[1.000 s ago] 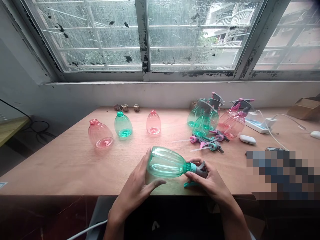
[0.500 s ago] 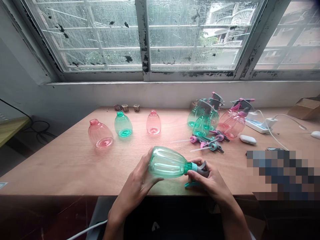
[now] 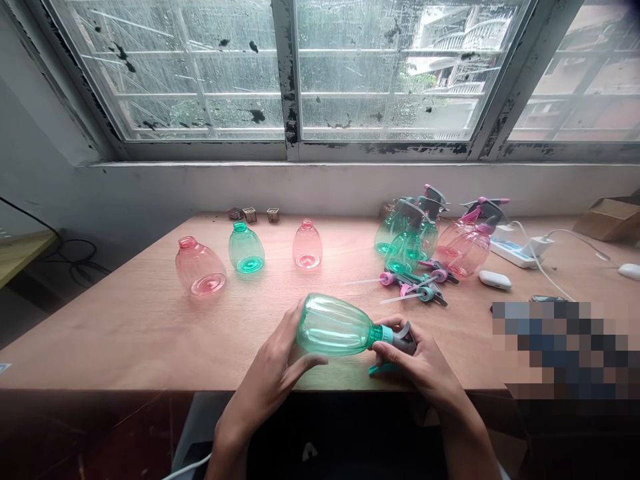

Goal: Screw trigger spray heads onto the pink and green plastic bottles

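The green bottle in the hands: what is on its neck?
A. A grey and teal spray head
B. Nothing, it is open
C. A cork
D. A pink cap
A: the green bottle lies sideways in the left hand, and the right hand grips the grey and teal spray head on its neck.

Soft daylight comes through the dirty window (image 3: 300,73) at the far side, and it is the only light source that shows. The panes are bright but not blown out; grime and streaks on the glass haze the view beyond. The tabletop (image 3: 150,320) is evenly lit, with a pale sheen across its middle and faint pink and green tints beside the translucent bottles. Shadows are weak and fall toward the near edge. Below that edge the scene drops into deep darkness. The window frame bows outward at the left and right sides from wide-angle distortion. A pixelated patch (image 3: 565,347) covers the near right. Focus is sharp overall.
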A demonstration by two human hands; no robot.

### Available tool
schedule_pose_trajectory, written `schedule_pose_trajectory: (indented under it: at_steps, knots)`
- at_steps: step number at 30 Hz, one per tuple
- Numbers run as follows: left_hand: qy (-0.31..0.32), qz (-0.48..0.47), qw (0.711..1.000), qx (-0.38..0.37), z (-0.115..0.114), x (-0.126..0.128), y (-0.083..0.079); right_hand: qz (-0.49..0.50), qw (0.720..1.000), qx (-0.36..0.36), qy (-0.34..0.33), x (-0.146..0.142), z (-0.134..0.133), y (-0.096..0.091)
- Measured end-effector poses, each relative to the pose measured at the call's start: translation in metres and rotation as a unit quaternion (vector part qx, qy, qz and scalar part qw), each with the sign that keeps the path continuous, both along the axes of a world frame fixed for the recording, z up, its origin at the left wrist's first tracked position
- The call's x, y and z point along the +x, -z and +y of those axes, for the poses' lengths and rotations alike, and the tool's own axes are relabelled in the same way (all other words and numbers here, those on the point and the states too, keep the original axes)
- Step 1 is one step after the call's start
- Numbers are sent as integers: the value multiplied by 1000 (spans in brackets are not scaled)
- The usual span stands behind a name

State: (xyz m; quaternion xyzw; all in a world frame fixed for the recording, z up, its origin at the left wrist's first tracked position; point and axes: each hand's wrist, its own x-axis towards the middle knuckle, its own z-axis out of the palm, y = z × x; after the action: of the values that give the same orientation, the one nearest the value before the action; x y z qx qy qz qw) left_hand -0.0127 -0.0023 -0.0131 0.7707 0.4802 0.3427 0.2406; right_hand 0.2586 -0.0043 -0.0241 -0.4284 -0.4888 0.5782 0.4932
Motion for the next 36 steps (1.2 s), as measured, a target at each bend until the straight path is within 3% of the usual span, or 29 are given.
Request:
schedule_pose_trajectory:
  at_steps: [7, 14, 18, 23, 30, 36]
  knots:
    - [-16, -13, 999, 38, -1, 1, 2, -12, 1000, -2, -23, 3, 2, 2]
    - [-29, -37, 999, 0, 0, -4, 4, -20, 999, 9, -30, 4, 1, 2]
    - [-8, -41, 998, 44, 0, -5, 4, -21, 999, 9, -22, 3, 0, 2]
    - [-29, -39, 995, 92, 0, -4, 6, -10, 999, 24, -28, 4, 1, 2]
    - [-12, -80, 996, 37, 0, -5, 5, -19, 998, 12, -53, 7, 4, 4]
    - [-9, -104, 991, 83, 0, -2, 1, 14, 999, 11, -34, 5, 0, 0]
